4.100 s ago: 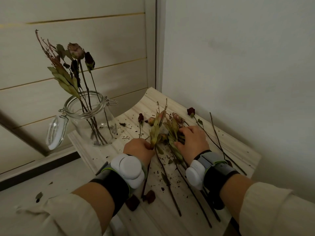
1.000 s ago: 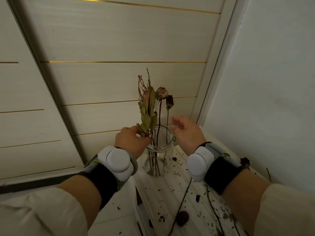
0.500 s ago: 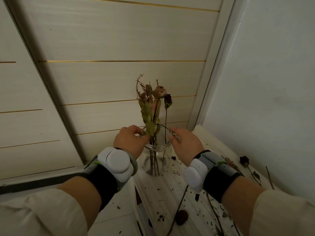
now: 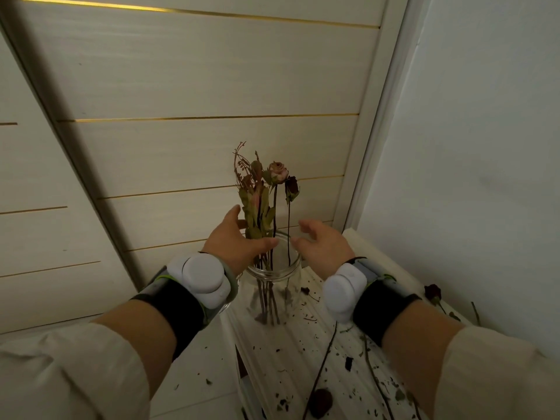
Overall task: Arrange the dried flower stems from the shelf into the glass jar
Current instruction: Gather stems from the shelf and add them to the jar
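The dried flower stems [image 4: 257,207] are stood upright in the glass jar [image 4: 272,286] on the shelf [image 4: 291,353]. The jar's mouth is flanked by the left hand [image 4: 233,241] and right hand [image 4: 321,244], both held with fingers loosely spread.

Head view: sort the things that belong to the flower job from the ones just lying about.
Job: glass jar, stems standing in it, loose stem, dark rose, shelf, left hand, right hand.
Lying about: dried crumbs, wall panels, wrist bands.
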### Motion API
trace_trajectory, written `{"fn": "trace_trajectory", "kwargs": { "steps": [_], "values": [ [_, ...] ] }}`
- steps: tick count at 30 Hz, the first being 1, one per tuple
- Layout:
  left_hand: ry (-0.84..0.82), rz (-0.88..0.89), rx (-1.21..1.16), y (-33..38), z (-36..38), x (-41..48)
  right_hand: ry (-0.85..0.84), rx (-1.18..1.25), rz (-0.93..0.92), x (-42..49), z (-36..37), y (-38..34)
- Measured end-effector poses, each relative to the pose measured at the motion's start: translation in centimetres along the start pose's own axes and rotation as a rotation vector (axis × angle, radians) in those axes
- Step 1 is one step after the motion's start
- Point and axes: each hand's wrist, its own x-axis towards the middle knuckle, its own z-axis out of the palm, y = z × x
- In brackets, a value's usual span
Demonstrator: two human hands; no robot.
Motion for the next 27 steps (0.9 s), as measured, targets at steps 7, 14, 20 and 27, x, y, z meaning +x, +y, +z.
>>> {"fn": "trace_trajectory", "kwargs": {
  "steps": [7, 14, 20, 27],
  "values": [
    [-0.054, 0.011, -0.012, -0.1, -0.5, 1.3, -0.171, 0.189, 0.031, 2.5, 0.5, -0.6],
    [-0.155, 0.053, -0.009, 0.5, -0.8, 1.6, -0.137, 0.420, -0.018, 2.0, -0.7, -0.4],
    [-0.162, 0.071, -0.048, 0.8, -1.6, 2.6, 0.026, 0.513, -0.033, 0.2, -1.7, -0.3],
    [-0.056, 0.100, -0.001, 0.3, -1.2, 2.8, 0.158, 0.437, 0.017, -1.2, 0.5, 0.4]
  ]
}}
